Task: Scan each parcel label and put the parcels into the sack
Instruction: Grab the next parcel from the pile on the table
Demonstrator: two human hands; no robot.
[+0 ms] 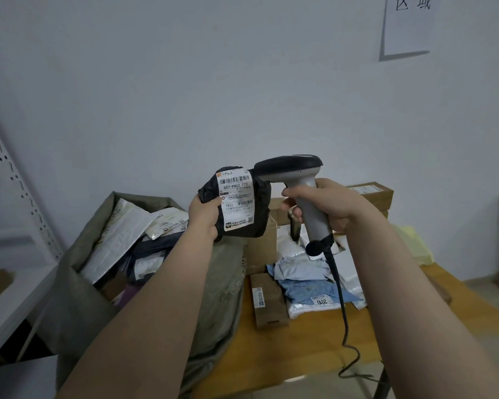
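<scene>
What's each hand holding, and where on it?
Left hand grips the black parcel by its lower-left edge; right hand grips the barcode scanner by its grey handle.

The black parcel, soft-wrapped, is held aloft with its white barcode label upright and facing the camera. The scanner has its dark head just beside the parcel's upper right edge. The olive sack stands open below left, holding several bagged parcels.

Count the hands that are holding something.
2. The left hand holds the parcel, label towards the camera. The right hand holds the scanner by its grip, head beside the label.
</scene>
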